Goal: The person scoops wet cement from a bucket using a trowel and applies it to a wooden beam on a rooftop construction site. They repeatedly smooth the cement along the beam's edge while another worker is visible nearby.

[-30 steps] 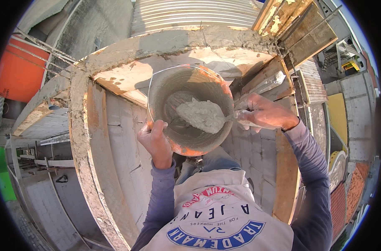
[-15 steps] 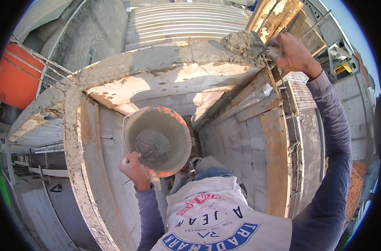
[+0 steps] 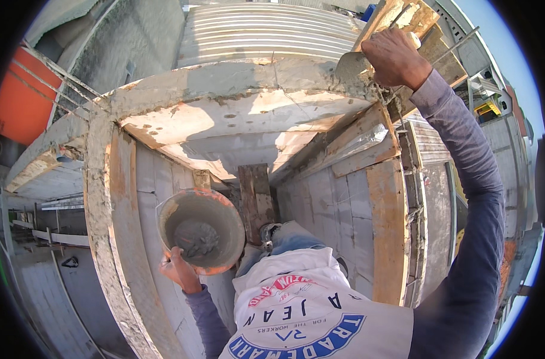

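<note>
1. The left hand (image 3: 180,270) was between 7 and 8 o'clock from the middle of the view, its fingers closed over the rim of a bucket (image 3: 232,230) on that rim's 7 o'clock side.
2. The bucket, orange at the rim and smeared grey inside, hung at 8 o'clock, its mouth facing up; grey mortar (image 3: 196,238) lay in its bottom.
3. The right hand (image 3: 397,58) was well apart, between 1 and 2 o'clock, its fingers curled tightly round the handle of a trowel (image 3: 350,67).
4. The trowel's blade pointed toward 9 o'clock from that fist, over the end of a mortar-covered concrete beam (image 3: 224,78); whether it touched the surface, I could not tell.
5. The beam curved across from 11 to 1 o'clock, with a corrugated roof (image 3: 266,30) beyond it at 12.
6. Worn wooden boards (image 3: 425,17) stood near the right hand at 1 o'clock, and a timber panel (image 3: 387,239) ran down at 4.
7. The person's pale printed shirt (image 3: 344,299) filled 6 o'clock.
</note>
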Demonstrator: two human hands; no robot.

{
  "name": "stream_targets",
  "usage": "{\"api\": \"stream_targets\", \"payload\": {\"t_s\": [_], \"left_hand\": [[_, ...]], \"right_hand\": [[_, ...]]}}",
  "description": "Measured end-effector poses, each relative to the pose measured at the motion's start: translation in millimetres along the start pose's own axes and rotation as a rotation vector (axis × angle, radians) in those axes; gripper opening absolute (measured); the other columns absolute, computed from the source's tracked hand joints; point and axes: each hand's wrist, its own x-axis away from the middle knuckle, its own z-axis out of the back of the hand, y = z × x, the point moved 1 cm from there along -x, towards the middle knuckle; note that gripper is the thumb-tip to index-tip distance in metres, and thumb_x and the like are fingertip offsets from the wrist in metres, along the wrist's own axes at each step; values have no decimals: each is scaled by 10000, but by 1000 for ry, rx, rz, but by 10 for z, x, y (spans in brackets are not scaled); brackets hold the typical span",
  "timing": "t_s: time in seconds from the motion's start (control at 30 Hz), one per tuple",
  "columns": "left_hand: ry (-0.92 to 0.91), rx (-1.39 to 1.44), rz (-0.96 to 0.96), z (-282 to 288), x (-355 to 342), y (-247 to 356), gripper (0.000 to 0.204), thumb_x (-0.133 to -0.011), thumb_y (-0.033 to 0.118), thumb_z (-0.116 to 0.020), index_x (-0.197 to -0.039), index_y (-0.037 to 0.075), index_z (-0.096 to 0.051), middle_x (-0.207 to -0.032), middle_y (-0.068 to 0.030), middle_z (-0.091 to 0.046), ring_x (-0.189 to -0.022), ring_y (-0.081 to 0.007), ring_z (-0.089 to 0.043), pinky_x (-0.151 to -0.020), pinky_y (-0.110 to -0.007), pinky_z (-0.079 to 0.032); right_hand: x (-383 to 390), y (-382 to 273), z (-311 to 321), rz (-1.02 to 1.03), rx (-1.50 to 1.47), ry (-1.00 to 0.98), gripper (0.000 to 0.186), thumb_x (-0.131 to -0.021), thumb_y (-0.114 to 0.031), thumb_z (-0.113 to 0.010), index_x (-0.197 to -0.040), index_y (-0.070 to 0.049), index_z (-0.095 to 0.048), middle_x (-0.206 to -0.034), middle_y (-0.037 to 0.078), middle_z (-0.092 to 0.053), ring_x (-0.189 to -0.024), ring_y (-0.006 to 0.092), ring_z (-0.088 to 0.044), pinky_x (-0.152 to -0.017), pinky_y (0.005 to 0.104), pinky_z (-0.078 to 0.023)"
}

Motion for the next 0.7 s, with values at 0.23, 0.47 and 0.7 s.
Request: {"api": "stream_targets", "payload": {"t_s": [0.23, 0.47, 0.7], "left_hand": [[9, -3, 30, -78, 96, 27, 141, -828, 71, -624, -729, -24, -595, -743, -21, -579, -692, -112, -496, -646, -300, -389], [43, 12, 22, -15, 102, 3, 140, -818, 66, -622, -716, -26, -596, -720, -18, -570, -667, -116, -488, -634, -305, -384], [67, -45, 23, 38, 15, -74, 126, -811, 51, -624, -715, -23, -590, -721, -14, -570, -668, -116, -487, -630, -304, -387]], "right_hand": [[-173, -43, -362, 40, -38, -76, 80, -645, -62, -740, -722, -61, -721, -767, 161, -731, -766, 356, -741, -653, 438, -567], [-76, -2, -140, -66, 25, 151, 47, -704, -55, -722, -689, -81, -686, -721, 135, -697, -761, 333, -729, -636, 454, -543], [407, -384, -25, -59, -72, -9, 33, -682, -49, -705, -678, -33, -676, -702, 182, -675, -731, 360, -713, -647, 460, -538]]}}
